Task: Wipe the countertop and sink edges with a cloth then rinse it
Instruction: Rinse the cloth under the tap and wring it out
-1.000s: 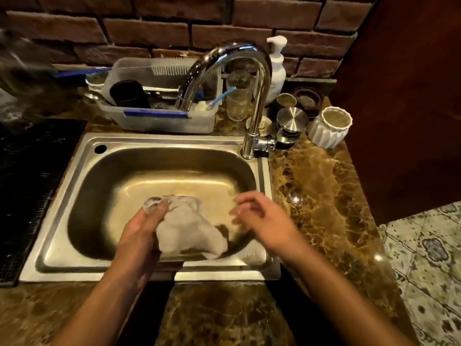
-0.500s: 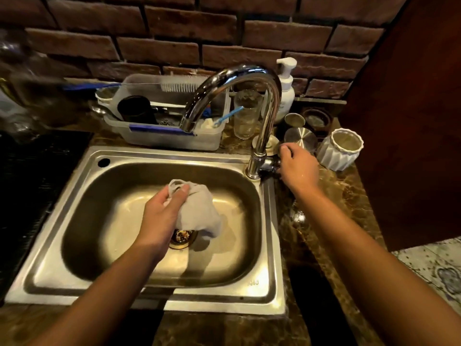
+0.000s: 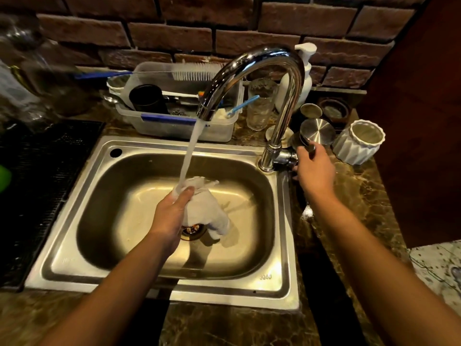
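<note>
Two hands are seen over a steel sink (image 3: pixel 82 196). The white cloth (image 3: pixel 204 208) is gripped in the left hand (image 3: pixel 172 216), bunched, above the drain (image 3: pixel 193 231), with one end hanging down. A stream of water (image 3: pixel 190 151) from the tap (image 3: pixel 262 78) is received on the top of the cloth, right at the thumb. The tap handle (image 3: pixel 287 158), at the base of the tap on the sink's right rear corner, is grasped by the right hand (image 3: pixel 314 171), whose fingers are curled round it. Behind the sink, on the marble tabletop (image 3: pixel 361 196), a plastic tub (image 3: pixel 179 128) with a brush and a dark cup is set, with a glass (image 3: pixel 260 108) and a soap pump (image 3: pixel 305 78) beside it. A white ribbed pot (image 3: pixel 359 143) is placed just right of the hand, near a steel lid (image 3: pixel 316 133). A black mat (image 3: pixel 37 183) is laid left of the sink.
</note>
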`<action>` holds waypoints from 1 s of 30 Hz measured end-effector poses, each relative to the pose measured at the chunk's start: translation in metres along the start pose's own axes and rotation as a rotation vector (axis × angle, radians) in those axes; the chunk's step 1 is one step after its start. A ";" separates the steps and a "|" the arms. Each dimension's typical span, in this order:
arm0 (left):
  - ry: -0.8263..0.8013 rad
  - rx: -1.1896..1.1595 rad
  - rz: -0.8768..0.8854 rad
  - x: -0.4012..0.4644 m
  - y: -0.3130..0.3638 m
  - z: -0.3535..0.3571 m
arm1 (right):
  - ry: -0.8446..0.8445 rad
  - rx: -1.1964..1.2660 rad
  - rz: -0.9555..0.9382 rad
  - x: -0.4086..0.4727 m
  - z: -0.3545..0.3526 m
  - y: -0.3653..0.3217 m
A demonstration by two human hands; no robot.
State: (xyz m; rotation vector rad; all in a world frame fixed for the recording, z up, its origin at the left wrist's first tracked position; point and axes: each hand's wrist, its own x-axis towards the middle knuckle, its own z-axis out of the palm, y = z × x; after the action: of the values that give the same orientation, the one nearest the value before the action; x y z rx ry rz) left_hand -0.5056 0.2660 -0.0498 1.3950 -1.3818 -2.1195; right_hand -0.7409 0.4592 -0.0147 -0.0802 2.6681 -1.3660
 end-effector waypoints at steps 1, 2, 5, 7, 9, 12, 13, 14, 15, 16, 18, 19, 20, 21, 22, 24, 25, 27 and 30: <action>0.006 0.014 0.000 0.002 -0.001 -0.002 | 0.047 -0.055 -0.014 -0.010 0.000 0.000; 0.007 0.030 0.001 0.004 -0.001 -0.003 | 0.120 -0.093 -0.071 -0.023 -0.001 -0.001; -0.038 0.105 0.014 0.012 -0.003 -0.007 | 0.213 -0.029 -0.324 -0.070 0.001 -0.008; -0.084 0.155 0.010 0.019 -0.002 -0.008 | 0.006 0.071 -0.337 -0.101 0.017 -0.013; -0.141 0.202 -0.017 0.028 0.004 -0.008 | -0.253 0.123 -0.245 -0.126 0.044 -0.015; -0.184 0.241 -0.070 0.038 0.013 -0.003 | -0.513 0.112 -0.037 -0.140 0.087 -0.016; -0.170 0.228 -0.083 0.042 0.012 -0.002 | -0.583 0.135 0.091 -0.140 0.101 -0.017; -0.146 0.203 -0.099 0.045 0.011 -0.002 | -0.652 0.182 0.227 -0.141 0.110 -0.018; -0.126 0.175 -0.123 0.046 0.009 -0.002 | -0.708 0.234 0.343 -0.141 0.118 -0.018; -0.098 0.158 -0.148 0.049 0.005 -0.002 | -0.748 0.264 0.420 -0.141 0.123 -0.019; -0.020 0.199 -0.179 0.057 -0.006 -0.008 | -0.768 0.233 0.472 -0.146 0.136 -0.020; -0.001 0.239 -0.193 0.057 -0.011 -0.010 | -0.745 0.181 0.426 -0.147 0.139 -0.020; 0.022 0.277 -0.209 0.055 -0.014 -0.015 | -0.717 0.109 0.337 -0.150 0.143 -0.020; 0.046 0.305 -0.235 0.052 -0.017 -0.021 | -0.690 0.042 0.244 -0.152 0.149 -0.021; 0.065 0.320 -0.250 0.052 -0.020 -0.026 | -0.669 -0.007 0.165 -0.156 0.153 -0.023; 0.081 0.332 -0.276 0.056 -0.027 -0.041 | -0.647 -0.072 0.053 -0.166 0.162 -0.030; 0.071 0.293 -0.284 0.055 -0.028 -0.043 | -0.636 -0.090 0.002 -0.167 0.162 -0.031; 0.053 0.129 -0.301 0.056 -0.032 -0.045 | -0.637 -0.040 -0.047 -0.171 0.164 -0.035; 0.005 -0.145 -0.376 0.063 -0.035 -0.048 | -0.624 0.173 0.058 -0.171 0.170 -0.034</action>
State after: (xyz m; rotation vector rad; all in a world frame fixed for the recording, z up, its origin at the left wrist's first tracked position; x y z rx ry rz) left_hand -0.4890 0.2170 -0.1188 1.7050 -0.9989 -2.3823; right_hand -0.5468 0.3216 -0.0677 -0.3440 2.0191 -1.2815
